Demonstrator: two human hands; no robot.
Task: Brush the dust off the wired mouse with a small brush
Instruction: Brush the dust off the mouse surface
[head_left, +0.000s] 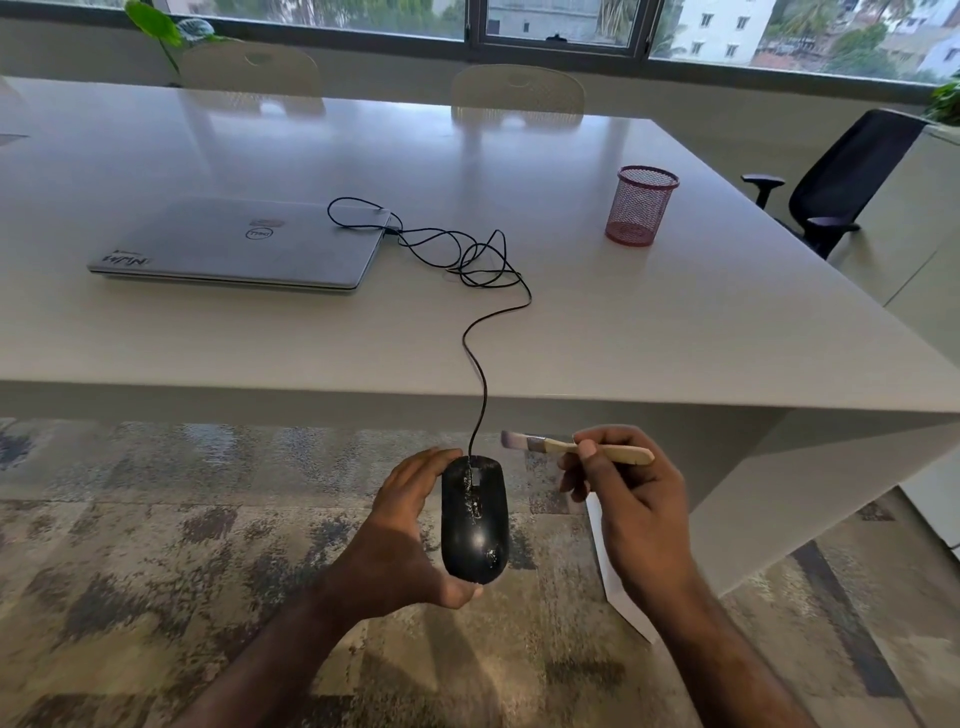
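A black wired mouse (474, 519) with whitish dust specks on its top is held in front of the table's near edge, above the carpet. My left hand (402, 535) grips it from the left side and underneath. Its black cable (480, 332) runs up over the table edge, loops on the tabletop and reaches the laptop. My right hand (631, 506) holds a small wooden-handled brush (576, 448) level, bristles pointing left. The bristles hover just right of and above the mouse's front end, apart from it.
A closed silver laptop (236, 247) lies on the white table (675, 338) at left. A pink mesh pen cup (640, 205) stands at right. Two pale chairs (517, 93) are at the far side, a black office chair (836, 182) at right. Patterned carpet (130, 545) lies below.
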